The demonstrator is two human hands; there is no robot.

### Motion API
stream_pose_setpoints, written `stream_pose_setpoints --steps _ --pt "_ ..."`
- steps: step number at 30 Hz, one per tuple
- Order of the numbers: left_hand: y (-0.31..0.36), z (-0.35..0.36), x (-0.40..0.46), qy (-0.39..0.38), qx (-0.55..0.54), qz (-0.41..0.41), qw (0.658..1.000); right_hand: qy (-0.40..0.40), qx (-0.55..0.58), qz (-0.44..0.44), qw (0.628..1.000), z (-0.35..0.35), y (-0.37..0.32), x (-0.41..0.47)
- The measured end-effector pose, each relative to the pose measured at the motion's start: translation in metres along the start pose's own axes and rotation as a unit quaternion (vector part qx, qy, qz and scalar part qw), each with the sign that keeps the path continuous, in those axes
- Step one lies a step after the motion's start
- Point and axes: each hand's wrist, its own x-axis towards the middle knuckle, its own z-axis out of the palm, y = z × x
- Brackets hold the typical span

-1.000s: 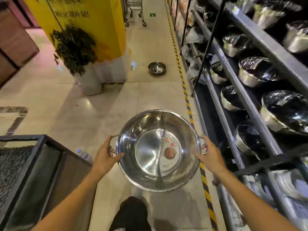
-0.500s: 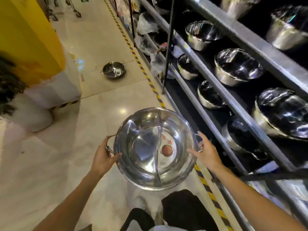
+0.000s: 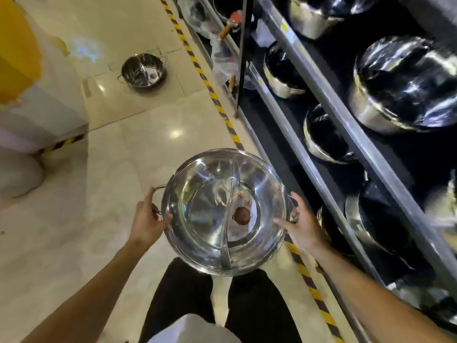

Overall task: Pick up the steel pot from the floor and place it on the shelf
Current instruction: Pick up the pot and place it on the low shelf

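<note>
I hold a wide, shiny steel pot (image 3: 210, 219) with a curved divider and a round label inside, level in front of me above the floor. My left hand (image 3: 148, 219) grips its left loop handle. My right hand (image 3: 300, 222) is closed on the right handle. The dark metal shelf (image 3: 329, 105) runs along my right, its tiers filled with wrapped steel pots. The held pot's right edge is close to the shelf's lower tier.
A second steel pot (image 3: 143, 70) sits on the tiled floor ahead. Yellow-black hazard tape (image 3: 217, 102) runs along the shelf base. A yellow and white pillar (image 3: 29, 78) stands at the left. My dark trouser legs (image 3: 247, 305) are below the pot.
My view has swung right and down toward the shelf. The pot stays in both hands and now sits nearer the shelf; the pillar and the floor pot have shifted left in view.
</note>
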Motion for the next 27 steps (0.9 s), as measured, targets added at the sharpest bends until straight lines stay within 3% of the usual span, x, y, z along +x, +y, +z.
stream_pose_setpoints --steps 7,15,19,25,27 --pt "-0.016 0.064 0.102 -0.030 0.019 -0.015 0.999 0.015 -0.032 0.036 0.999 0.038 0.053 0.084" --pt "-0.097 0.203 0.201 -0.036 0.010 -0.035 0.999 0.080 0.096 0.103 0.987 0.146 0.183 0.180" --pt "-0.136 0.279 0.238 0.009 -0.039 -0.020 0.999 0.101 0.141 0.100 0.980 0.183 0.243 0.213" --pt "-0.138 0.398 0.325 0.079 -0.141 0.030 0.986 0.251 0.218 0.093 0.939 0.203 0.327 0.294" --pt "-0.126 0.432 0.357 0.093 -0.151 0.088 0.980 0.294 0.213 0.089 0.928 0.193 0.348 0.332"
